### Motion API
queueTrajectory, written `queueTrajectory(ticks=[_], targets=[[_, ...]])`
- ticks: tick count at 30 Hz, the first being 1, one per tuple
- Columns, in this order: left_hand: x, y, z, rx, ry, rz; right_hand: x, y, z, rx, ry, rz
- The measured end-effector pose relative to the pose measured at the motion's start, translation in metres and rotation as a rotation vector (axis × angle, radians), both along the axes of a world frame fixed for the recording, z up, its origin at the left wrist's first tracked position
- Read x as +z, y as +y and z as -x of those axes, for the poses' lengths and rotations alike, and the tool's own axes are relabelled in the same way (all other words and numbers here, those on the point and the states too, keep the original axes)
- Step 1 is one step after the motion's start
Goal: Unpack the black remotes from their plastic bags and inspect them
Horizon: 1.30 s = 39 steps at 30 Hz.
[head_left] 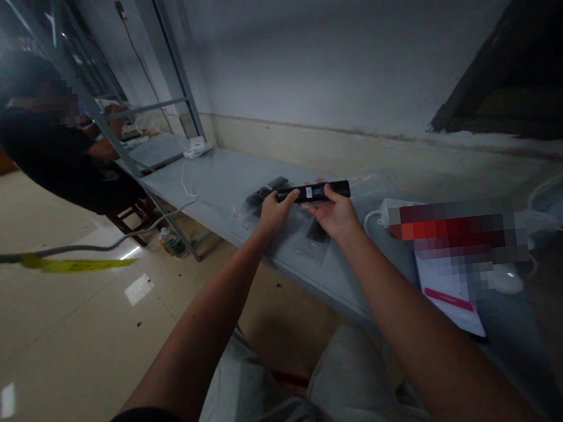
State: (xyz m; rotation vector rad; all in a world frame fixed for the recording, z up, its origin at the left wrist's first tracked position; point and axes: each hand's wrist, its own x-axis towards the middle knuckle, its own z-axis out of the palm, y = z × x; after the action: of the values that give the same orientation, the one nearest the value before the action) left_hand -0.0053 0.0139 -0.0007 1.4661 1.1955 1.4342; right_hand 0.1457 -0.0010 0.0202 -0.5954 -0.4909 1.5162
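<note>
Left hand (276,213) and right hand (338,214), each grip closed on a labelled black bar (317,192) above the grey table (222,173).

Past the bagged black parts (256,199) just beyond my left grip (276,213), I have open worktop (222,177) toward the white power strip (198,150); rightward, a phone (446,301) obstructs me.

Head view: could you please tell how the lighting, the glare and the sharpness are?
Head view: dim light overall; in the head view, bright glare patches on the shiny floor; head view again, the label on the black bar too soft to read.
</note>
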Motion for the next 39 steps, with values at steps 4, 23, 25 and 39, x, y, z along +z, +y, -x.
queueTrajectory(ticks=[4,23,25,39], targets=[[-0.001,0.012,-0.005,0.066,0.057,-0.059,-0.002,0.004,-0.001,-0.018,0.007,-0.002],[-0.009,0.009,-0.007,0.044,-0.145,-0.062,-0.01,0.007,0.0,0.014,0.042,-0.029],[-0.009,0.009,-0.007,0.076,-0.12,-0.122,-0.008,0.007,0.0,0.008,0.05,-0.028],[-0.009,0.005,-0.006,0.138,0.126,-0.232,-0.002,0.005,-0.004,-0.063,0.057,0.022]])
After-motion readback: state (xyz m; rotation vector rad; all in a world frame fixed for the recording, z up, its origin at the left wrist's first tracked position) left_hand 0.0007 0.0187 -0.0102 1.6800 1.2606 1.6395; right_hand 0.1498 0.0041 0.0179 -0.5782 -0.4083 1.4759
